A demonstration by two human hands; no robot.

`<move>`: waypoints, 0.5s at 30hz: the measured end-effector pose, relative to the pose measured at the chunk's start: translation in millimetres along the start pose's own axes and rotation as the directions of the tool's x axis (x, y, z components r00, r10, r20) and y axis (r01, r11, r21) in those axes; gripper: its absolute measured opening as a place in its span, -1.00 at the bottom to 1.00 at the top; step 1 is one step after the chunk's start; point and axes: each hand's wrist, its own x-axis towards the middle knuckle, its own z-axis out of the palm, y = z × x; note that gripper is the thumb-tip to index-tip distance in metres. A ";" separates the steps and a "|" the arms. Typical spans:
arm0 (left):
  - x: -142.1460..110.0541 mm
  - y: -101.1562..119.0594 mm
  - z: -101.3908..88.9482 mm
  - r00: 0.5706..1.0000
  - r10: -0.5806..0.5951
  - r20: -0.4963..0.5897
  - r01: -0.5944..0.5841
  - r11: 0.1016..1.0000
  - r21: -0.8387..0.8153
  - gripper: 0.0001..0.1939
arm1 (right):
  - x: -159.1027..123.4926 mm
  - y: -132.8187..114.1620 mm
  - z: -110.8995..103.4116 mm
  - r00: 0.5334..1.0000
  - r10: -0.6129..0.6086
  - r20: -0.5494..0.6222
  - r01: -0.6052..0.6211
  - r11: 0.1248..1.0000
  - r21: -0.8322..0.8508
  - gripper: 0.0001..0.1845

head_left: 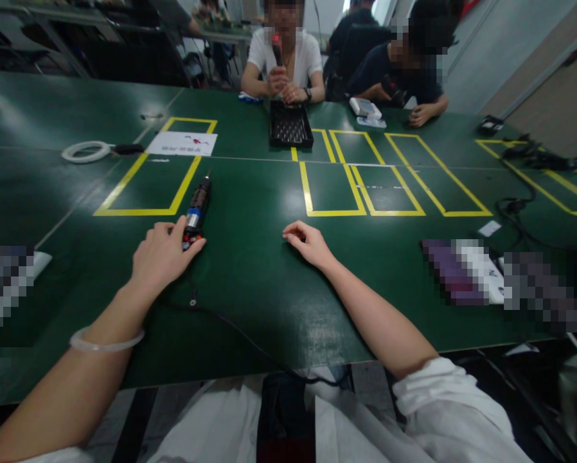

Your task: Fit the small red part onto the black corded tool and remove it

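Note:
My left hand (160, 252) rests on the green table (250, 270), fingers curled round the rear end of a black electric screwdriver (196, 207) that lies flat, tip pointing away from me. Its black cable (230, 325) runs back over the table edge toward my lap. My right hand (306, 242) lies palm down on the table to the right, fingers loosely bent, holding nothing. A pale bangle (106, 341) sits on my left wrist.
Yellow tape rectangles (144, 186) mark the tabletop. A black tray (290, 127) stands at the far side before a seated person in white (284, 64); another person in dark clothes (404, 77) sits to the right. A white ring (81, 152), a paper sheet (182, 143) and cables (520, 206) lie about.

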 end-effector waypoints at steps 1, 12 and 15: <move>0.3 -11.7 0.5 0.999 -0.043 0.012 0.043 0.999 0.010 -0.18 | 0.0 -0.3 -0.1 1.000 0.000 0.002 0.000 1.000 -0.009 -0.84; -3.4 -83.3 5.3 0.917 -0.396 0.052 0.394 0.918 0.045 -0.08 | -0.7 -4.3 -1.6 1.000 0.001 0.013 -0.001 1.000 -0.030 -0.84; -3.9 -85.7 6.5 0.900 -0.435 0.034 0.434 0.900 0.041 -0.07 | -0.9 -4.9 -1.8 1.000 -0.005 0.016 0.005 1.000 -0.022 -0.84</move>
